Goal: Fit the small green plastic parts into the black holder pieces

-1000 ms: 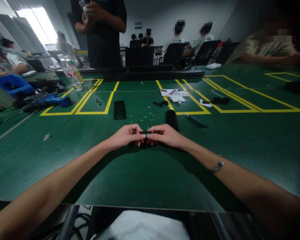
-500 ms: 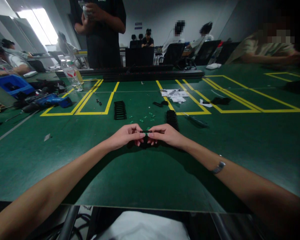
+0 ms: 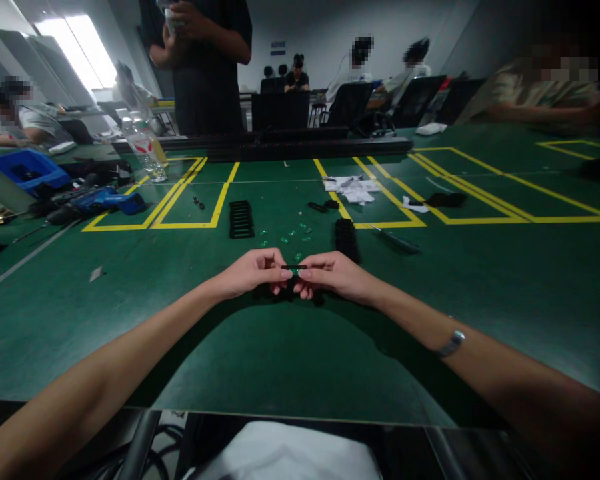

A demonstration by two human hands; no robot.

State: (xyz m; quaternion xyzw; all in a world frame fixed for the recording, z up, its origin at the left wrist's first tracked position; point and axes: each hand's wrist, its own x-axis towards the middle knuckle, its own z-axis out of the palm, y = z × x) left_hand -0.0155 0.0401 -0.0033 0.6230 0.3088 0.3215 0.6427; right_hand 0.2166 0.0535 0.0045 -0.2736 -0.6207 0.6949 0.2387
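Observation:
Both hands meet above the green table (image 3: 290,360), pinching one small item between thumbs and fingers. My left hand (image 3: 261,272) grips the left end of a thin black strip-like part (image 3: 294,267); my right hand (image 3: 330,273) grips its right end. A bit of green shows at the part between the thumbs, too small to make out. Just beyond the fingertips lie several small green circuit boards (image 3: 299,257). A slotted black frame (image 3: 241,219) rests to their left, and a stack of black parts (image 3: 347,239) stands to their right, near my right hand.
Crumpled white paper (image 3: 353,189) and a dark-handled tool (image 3: 397,240) lie at the right. A blue power tool (image 3: 100,201), a blue bin (image 3: 27,169) and plastic bottles (image 3: 150,153) are at the left. Black bars (image 3: 305,148) cross the back; a person in black (image 3: 207,87) stands behind.
Both hands keep their hold on the black part. My right hand and forearm have shifted slightly, and the view has moved a little.

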